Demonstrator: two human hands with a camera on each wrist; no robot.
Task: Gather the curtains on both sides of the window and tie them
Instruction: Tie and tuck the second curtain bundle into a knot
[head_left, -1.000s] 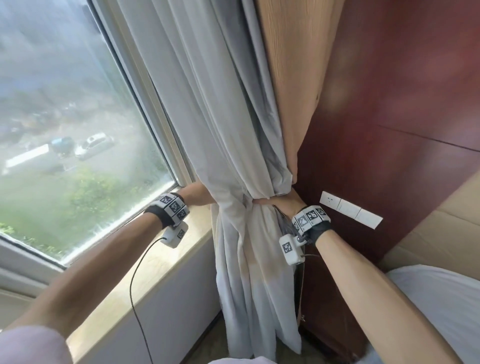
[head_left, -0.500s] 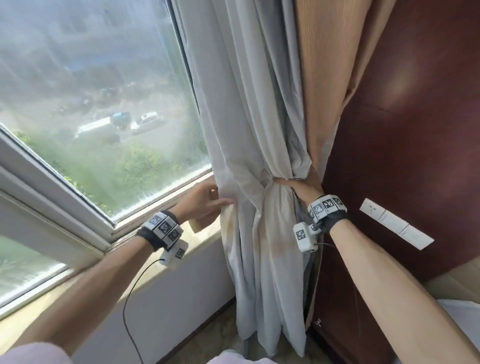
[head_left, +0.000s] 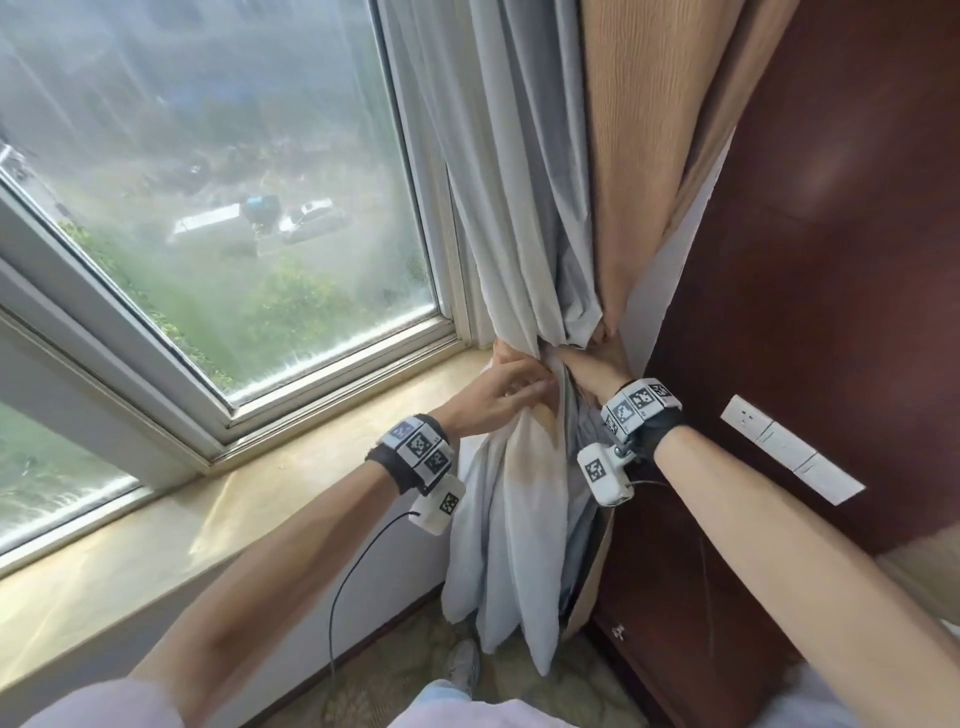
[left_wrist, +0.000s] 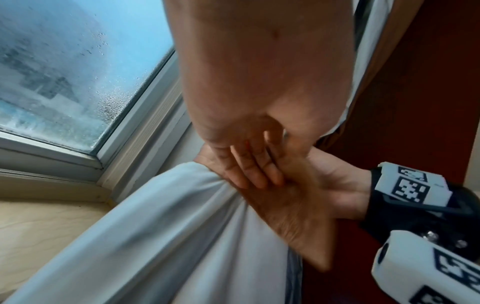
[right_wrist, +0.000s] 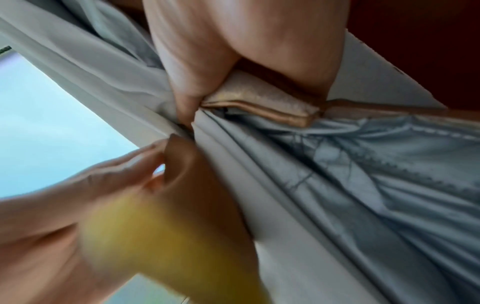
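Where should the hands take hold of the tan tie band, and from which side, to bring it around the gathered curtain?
Probably at the tan tie band's flat free end, which sticks out beside the right hand at the narrow waist of the gathered curtain. A pinch across its flat faces suits its shape. The left hand would come from the window side, where it already touches the folds.

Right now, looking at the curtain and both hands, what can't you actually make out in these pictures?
- Tieback band: right wrist view shows only a short tan piece; the rest hides behind the right hand.
- Left hand: blurred in both wrist views, so its grip is unclear.
- Curtain: the top is cut off by the head view's edge.
- The window's other side: out of every view.
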